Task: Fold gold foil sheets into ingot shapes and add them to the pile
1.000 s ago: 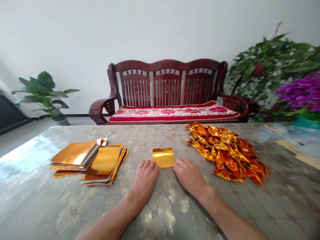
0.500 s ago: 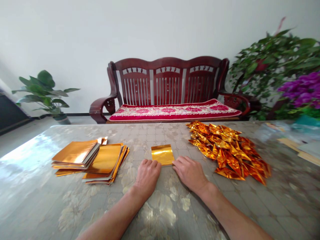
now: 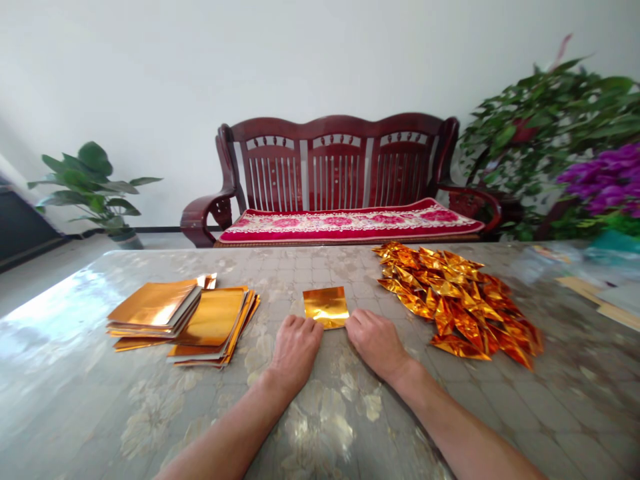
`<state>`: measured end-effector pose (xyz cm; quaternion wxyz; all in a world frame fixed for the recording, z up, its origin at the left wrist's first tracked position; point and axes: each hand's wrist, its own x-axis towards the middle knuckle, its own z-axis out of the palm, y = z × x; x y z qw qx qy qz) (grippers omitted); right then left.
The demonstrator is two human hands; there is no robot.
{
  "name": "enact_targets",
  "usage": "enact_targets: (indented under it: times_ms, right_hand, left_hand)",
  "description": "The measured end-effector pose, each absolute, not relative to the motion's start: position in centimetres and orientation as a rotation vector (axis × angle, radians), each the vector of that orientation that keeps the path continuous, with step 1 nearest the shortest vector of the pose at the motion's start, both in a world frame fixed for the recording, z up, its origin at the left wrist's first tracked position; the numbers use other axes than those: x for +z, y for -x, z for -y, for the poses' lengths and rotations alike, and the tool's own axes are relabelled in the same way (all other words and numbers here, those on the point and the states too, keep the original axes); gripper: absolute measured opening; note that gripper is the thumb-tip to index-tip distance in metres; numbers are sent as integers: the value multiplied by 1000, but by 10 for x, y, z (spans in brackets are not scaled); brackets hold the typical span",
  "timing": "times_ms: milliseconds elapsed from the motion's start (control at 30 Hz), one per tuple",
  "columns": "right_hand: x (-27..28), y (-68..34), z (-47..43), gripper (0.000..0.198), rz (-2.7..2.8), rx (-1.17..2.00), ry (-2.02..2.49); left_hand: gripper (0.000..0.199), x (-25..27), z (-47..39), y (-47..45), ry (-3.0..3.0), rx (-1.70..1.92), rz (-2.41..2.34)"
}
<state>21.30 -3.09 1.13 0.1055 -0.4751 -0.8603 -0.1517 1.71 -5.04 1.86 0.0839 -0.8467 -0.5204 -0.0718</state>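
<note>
A sheet of gold foil paper (image 3: 326,305) lies on the table in front of me, its near edge between my two hands. My left hand (image 3: 299,347) is closed at the near left corner, fingers curled onto the sheet. At the near right corner my right hand (image 3: 375,340) is closed on it in the same way. The thumbs are mostly hidden. To the left are stacks of flat gold foil sheets (image 3: 210,320). A heap of folded gold foil pieces (image 3: 455,300) with pointed ends lies to the right.
The table (image 3: 240,413) has a glossy, flower-patterned cover. Clear plastic and flat cards (image 3: 620,313) lie at its right end. Behind it stands a dark red wooden bench (image 3: 335,173) with a red patterned cushion. Plants (image 3: 540,127) stand at the right, and another potted plant (image 3: 95,187) at the left.
The sheet's near edge seems slightly raised or rolled between my fingers, and my right hand has shifted a little. Both hands stay at the near corners; the stacks and heap look unchanged.
</note>
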Motion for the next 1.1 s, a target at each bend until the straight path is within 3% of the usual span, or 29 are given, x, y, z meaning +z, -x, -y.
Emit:
enact_targets:
  times_ms: [233, 300, 400, 500, 600, 767, 933, 1000, 1100]
  right_hand:
    - [19, -210, 37, 15, 2287, -427, 1319]
    - [23, -210, 42, 15, 2144, -341, 1251]
    - [24, -209, 49, 16, 2052, -257, 1127]
    - [23, -203, 55, 26, 2092, -251, 1031]
    - [24, -198, 56, 19, 2169, -296, 1004]
    - [24, -203, 53, 19, 2256, -289, 1030]
    - [18, -219, 45, 19, 2213, -241, 1117]
    - [15, -222, 43, 17, 2184, -193, 1135]
    - [11, -222, 42, 16, 2189, -143, 1157]
  left_hand:
    - [21, 14, 48, -10, 2485, -465, 1700]
    - [20, 14, 45, -9, 2485, -809, 1886]
    - [14, 14, 42, -15, 2385, -1689, 2296]
    - [28, 14, 46, -26, 2271, -2572, 2494]
    - [37, 15, 53, -33, 2328, -2835, 2476]
    - [36, 13, 55, -34, 2552, -2529, 2476]
    - [25, 14, 53, -24, 2659, -1564, 2367]
    - [6, 19, 56, -18, 2567, -1264, 2040]
    - [28, 23, 58, -10, 2492, -939, 1704]
